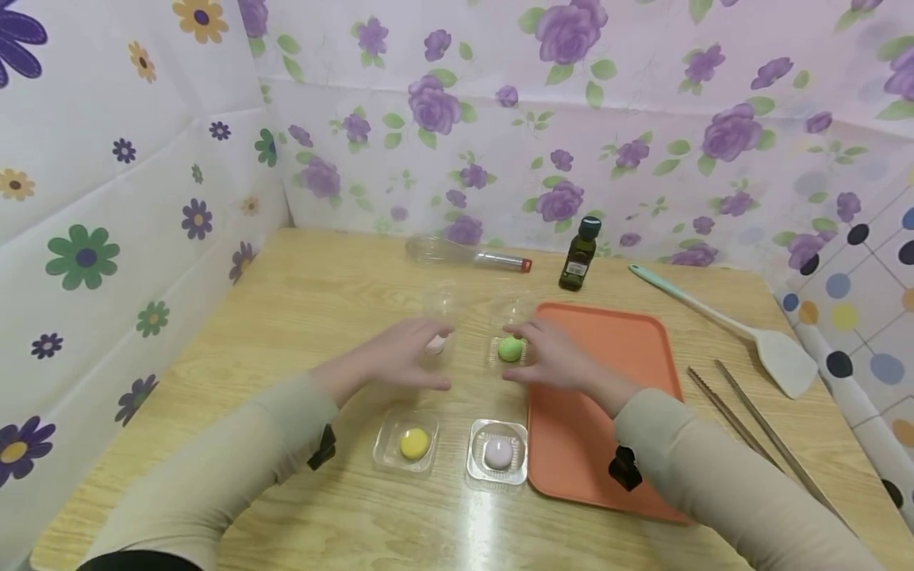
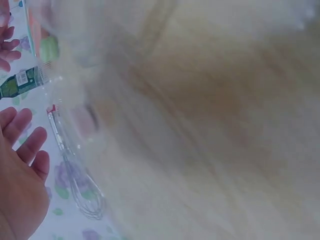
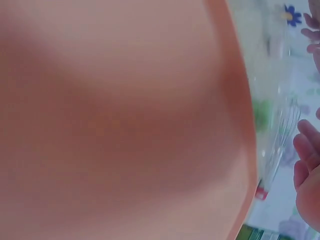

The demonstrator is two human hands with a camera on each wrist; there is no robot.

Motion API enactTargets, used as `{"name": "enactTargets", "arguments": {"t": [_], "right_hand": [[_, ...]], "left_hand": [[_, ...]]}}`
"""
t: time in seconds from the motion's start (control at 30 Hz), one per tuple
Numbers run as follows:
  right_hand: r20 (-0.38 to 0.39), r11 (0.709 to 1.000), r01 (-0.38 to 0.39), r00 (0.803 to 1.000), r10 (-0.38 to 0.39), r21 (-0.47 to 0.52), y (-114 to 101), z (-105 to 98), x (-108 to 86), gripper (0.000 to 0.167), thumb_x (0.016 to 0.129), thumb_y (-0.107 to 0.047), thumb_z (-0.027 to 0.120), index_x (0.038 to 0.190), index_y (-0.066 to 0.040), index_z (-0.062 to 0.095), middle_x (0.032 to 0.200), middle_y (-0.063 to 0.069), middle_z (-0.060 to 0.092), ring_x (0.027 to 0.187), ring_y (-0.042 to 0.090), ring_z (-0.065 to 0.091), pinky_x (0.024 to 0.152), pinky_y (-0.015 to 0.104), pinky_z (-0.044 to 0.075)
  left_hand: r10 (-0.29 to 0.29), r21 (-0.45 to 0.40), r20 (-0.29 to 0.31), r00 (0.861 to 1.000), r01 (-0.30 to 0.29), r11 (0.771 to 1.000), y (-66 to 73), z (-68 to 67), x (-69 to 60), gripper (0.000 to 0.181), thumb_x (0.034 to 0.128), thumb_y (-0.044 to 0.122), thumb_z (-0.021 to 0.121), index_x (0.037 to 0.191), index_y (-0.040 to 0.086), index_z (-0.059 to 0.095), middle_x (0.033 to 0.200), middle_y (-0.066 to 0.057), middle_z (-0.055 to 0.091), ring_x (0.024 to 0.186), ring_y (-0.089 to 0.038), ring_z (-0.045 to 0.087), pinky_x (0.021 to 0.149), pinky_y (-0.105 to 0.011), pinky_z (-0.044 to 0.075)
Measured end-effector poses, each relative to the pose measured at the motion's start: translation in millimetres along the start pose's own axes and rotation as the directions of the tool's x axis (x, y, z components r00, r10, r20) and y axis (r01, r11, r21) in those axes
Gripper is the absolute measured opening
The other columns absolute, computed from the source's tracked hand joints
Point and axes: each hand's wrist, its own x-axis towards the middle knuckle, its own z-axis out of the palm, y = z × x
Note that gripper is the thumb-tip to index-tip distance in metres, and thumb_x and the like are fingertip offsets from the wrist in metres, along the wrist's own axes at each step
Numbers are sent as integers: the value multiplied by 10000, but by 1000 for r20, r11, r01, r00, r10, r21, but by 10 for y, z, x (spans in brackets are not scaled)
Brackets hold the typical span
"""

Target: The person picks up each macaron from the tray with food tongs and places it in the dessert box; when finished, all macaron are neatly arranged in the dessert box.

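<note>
My left hand is over the table beside a pale pink ball, fingers spread and nothing gripped. Opposite it, my right hand reaches in from the right next to a light green ball in a clear plastic box; its thumb and fingers are apart around the near side. Whether either hand touches a box is hard to tell. Nearer the front, a yellow ball sits in one clear box, and a pale lilac ball in another. The left wrist view shows loose fingers.
An orange tray lies under the right forearm. Behind are a whisk and a dark green bottle. A white-bladed spatula and metal tongs lie on the right. Flowered cloth lines the table's back and left.
</note>
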Motion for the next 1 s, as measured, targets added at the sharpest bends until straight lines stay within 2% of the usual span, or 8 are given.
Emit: {"name": "enactTargets", "arguments": {"t": [0.2,0.3,0.47,0.67,0.8,1.0], "right_hand": [[0,998,-38,999,38,54,158,-88,19,741,800,-386,725,1387,-51,421,1230,188,521,1114,354,484,886,510,425],[11,992,-81,997,80,97,226,-130,40,725,818,-348,714,1403,-57,399,1259,202,508,1137,358,471,904,513,417],[-8,961,-164,985,170,222,351,-230,92,700,853,-283,688,1413,-20,360,1292,236,477,1127,389,462,921,522,403],[-25,934,-250,964,265,254,541,-337,189,736,866,-371,657,1440,-54,322,1313,235,466,1153,402,460,942,516,398],[-12,921,-292,952,306,259,643,-364,243,767,859,-398,658,1452,-70,301,1328,223,452,1186,396,447,976,518,377],[26,904,-330,942,336,272,717,-336,302,768,856,-428,651,1458,-107,299,1341,199,449,1213,370,437,990,514,365]], "left_hand": [[-58,-22,9,998,58,998,29,-29,256,911,753,566,684,1434,75,329,1374,-74,451,1269,-243,386,1065,-417,293],[-78,-33,9,997,78,996,30,-24,397,916,750,568,686,1433,71,330,1368,-63,452,1264,-225,385,1063,-398,298],[-107,-80,1,994,106,991,29,-44,672,922,755,534,704,1440,59,310,1398,-100,424,1283,-241,376,1076,-391,283],[-157,-153,-8,988,154,976,1,-56,972,917,753,497,726,1448,79,299,1430,-93,393,1293,-225,369,1078,-374,283],[-166,-181,7,986,165,970,-24,-29,1101,904,762,469,729,1455,91,288,1433,-80,393,1287,-215,379,1072,-370,293],[-210,-227,76,975,222,948,-1,-13,1204,852,796,388,724,1447,53,288,1439,-108,381,1293,-248,375,1071,-400,299]]}}
